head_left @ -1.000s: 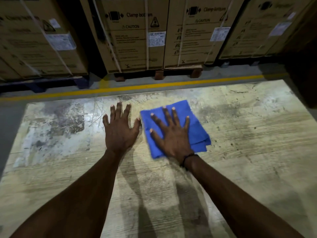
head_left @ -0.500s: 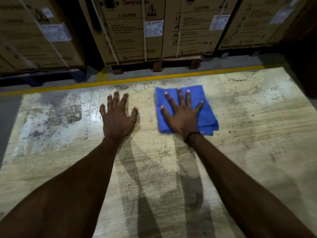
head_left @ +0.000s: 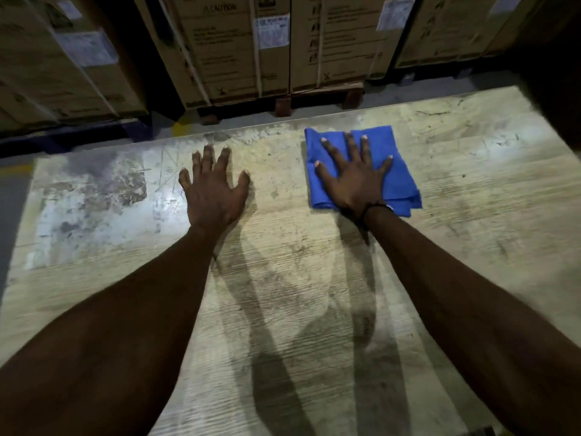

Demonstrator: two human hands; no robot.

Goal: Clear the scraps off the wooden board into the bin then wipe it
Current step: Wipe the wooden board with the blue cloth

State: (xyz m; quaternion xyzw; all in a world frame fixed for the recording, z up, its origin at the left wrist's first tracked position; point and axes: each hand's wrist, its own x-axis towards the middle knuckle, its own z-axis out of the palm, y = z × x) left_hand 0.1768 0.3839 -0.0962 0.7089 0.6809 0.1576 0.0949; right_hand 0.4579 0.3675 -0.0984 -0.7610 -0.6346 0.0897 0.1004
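Note:
The wooden board [head_left: 295, 278] is pale, scratched and stained, with a worn grey patch at its left; I see no scraps on it. My right hand [head_left: 355, 180] lies palm down with fingers spread on a folded blue cloth [head_left: 401, 180], pressing it against the board close to the far edge. My left hand [head_left: 213, 193] rests flat on the bare board to the left of the cloth, fingers apart, holding nothing. No bin is in view.
Beyond the board's far edge stand strapped cardboard boxes [head_left: 232, 48] on a wooden pallet [head_left: 314, 100]. Grey floor [head_left: 12, 196] shows past the board's left edge. A dark shape [head_left: 553, 73] rises at the far right.
My right hand has slid the blue cloth away from me and to the right, up toward the board's far edge. My left hand has stayed planted in the same spot.

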